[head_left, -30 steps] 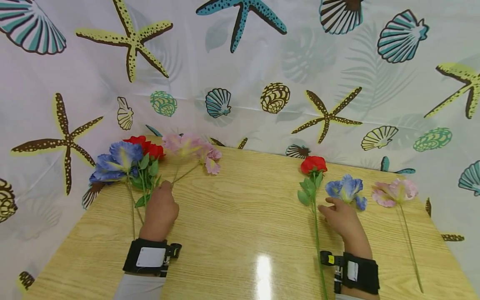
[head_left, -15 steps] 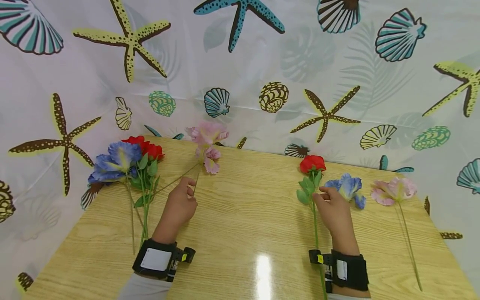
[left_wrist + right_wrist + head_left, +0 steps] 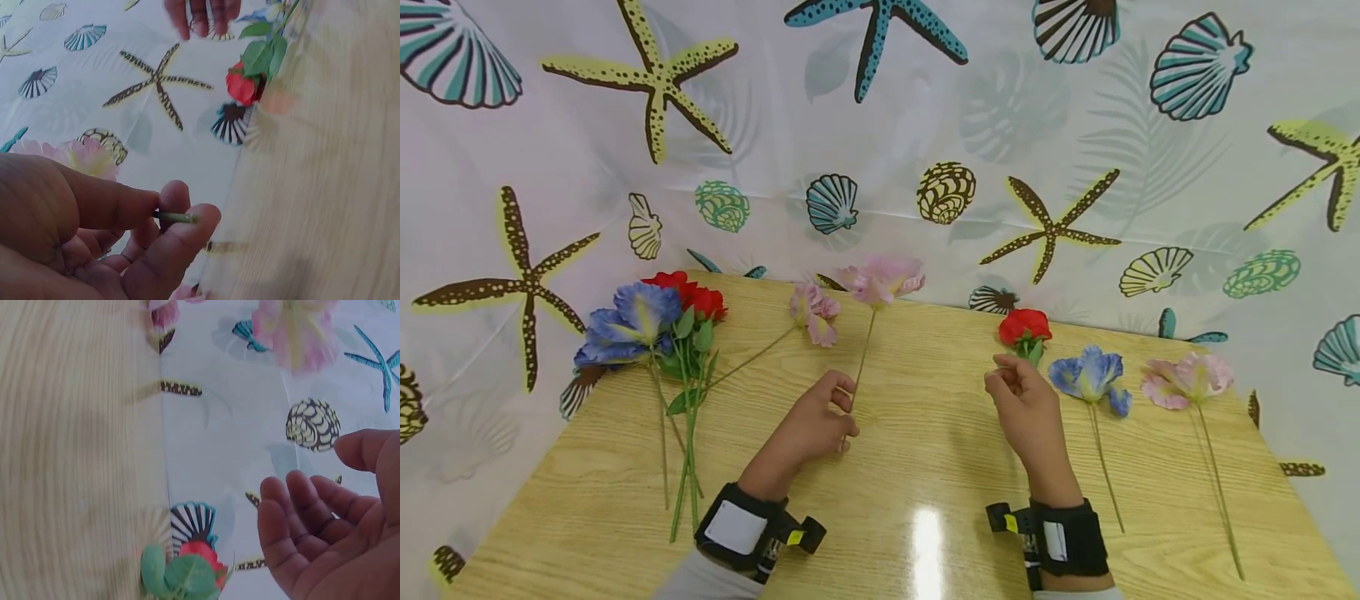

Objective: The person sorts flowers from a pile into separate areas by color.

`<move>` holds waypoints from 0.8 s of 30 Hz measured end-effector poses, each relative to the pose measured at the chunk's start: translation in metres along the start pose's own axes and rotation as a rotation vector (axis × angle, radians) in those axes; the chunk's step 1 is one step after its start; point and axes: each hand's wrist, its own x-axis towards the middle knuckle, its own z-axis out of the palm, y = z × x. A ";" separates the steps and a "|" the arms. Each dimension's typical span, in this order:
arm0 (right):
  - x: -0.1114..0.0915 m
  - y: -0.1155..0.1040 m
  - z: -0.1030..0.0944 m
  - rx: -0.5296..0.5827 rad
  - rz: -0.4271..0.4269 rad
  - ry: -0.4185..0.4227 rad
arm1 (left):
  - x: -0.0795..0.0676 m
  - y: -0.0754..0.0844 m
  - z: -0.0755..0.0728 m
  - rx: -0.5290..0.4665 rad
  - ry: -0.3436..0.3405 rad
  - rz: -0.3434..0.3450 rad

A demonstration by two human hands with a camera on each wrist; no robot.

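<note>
My left hand (image 3: 812,423) pinches the thin stem of a pink artificial flower (image 3: 883,282), its bloom raised toward the curtain. In the left wrist view, the cut end of the stem (image 3: 177,217) pokes out between thumb and fingers. My right hand (image 3: 1027,412) holds nothing; the right wrist view shows its fingers (image 3: 275,512) loosely curled and the thumb apart. Behind that hand lies a red rose (image 3: 1025,327), its stem largely covered by the hand and wrist. A blue flower (image 3: 1088,375) lies just right of the right hand.
Another pink flower (image 3: 1191,382) lies at the far right of the wooden table (image 3: 910,467). On the left are blue flowers (image 3: 632,321), red roses (image 3: 703,302) and one more pink flower (image 3: 814,312), stems crossing. A shell-patterned curtain (image 3: 895,133) borders the table's back.
My left hand has drawn the pink flower away from the left group, toward the table's middle. My right hand has shifted left, from beside the blue flower to over the rose's stem.
</note>
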 end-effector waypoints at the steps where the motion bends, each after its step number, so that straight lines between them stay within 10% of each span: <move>1: 0.000 -0.002 0.004 0.021 -0.015 -0.004 | 0.000 0.000 0.004 -0.002 -0.016 0.006; 14: -0.013 -0.022 0.043 0.198 -0.169 -0.177 | -0.012 0.004 0.059 -0.015 -0.212 0.075; 24: -0.023 -0.036 0.045 0.227 -0.258 -0.114 | -0.013 0.004 0.068 0.023 -0.295 0.155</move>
